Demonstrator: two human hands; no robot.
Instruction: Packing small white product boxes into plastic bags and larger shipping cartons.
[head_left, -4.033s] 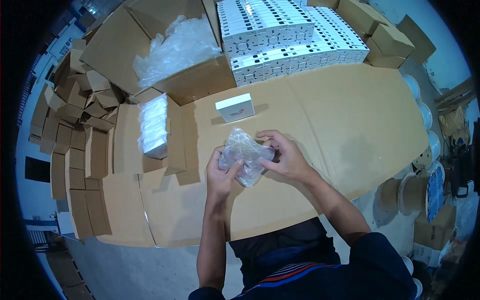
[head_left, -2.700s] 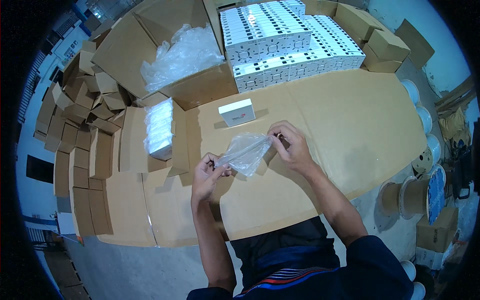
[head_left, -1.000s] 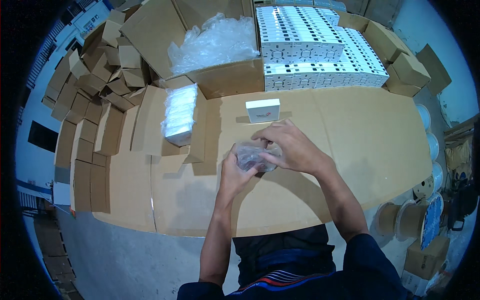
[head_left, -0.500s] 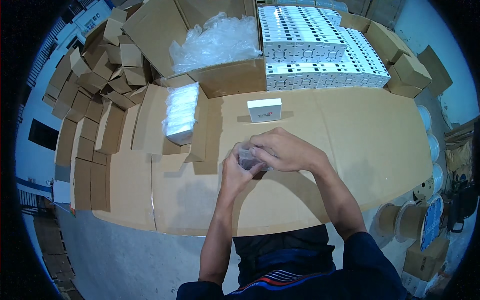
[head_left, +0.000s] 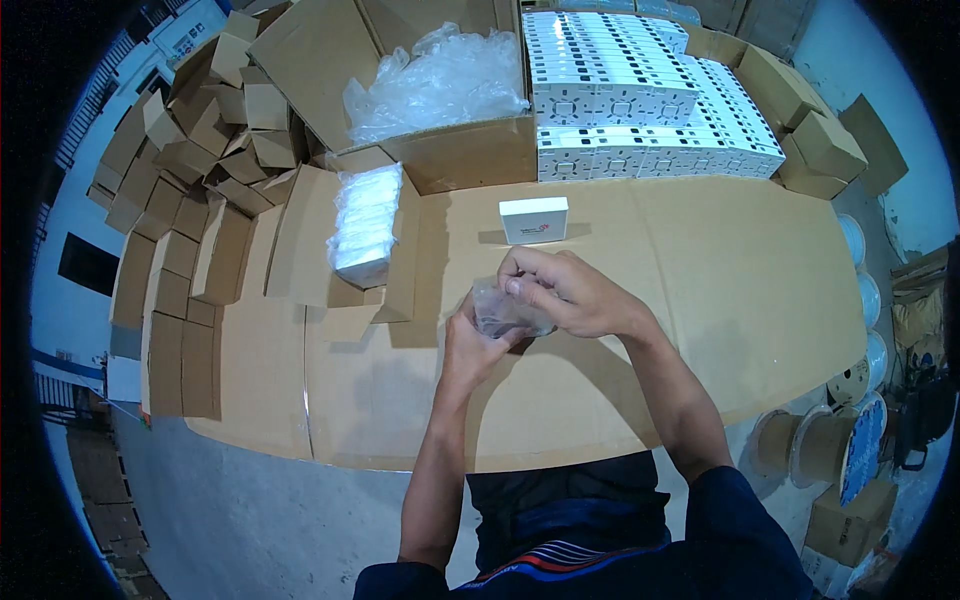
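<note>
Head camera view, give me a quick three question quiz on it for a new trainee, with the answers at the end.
1. True or false: both hands are on the small clear plastic bag.
2. Which lies closest beyond the hands on the cardboard-covered table? A) a single small white box B) a cable reel C) a roll of tape
3. What fills the large open carton at the far edge of the table?

Key
1. True: the left hand holds it from below and the right hand pinches it from above.
2. A, the small white box.
3. Crumpled clear plastic film.
</note>
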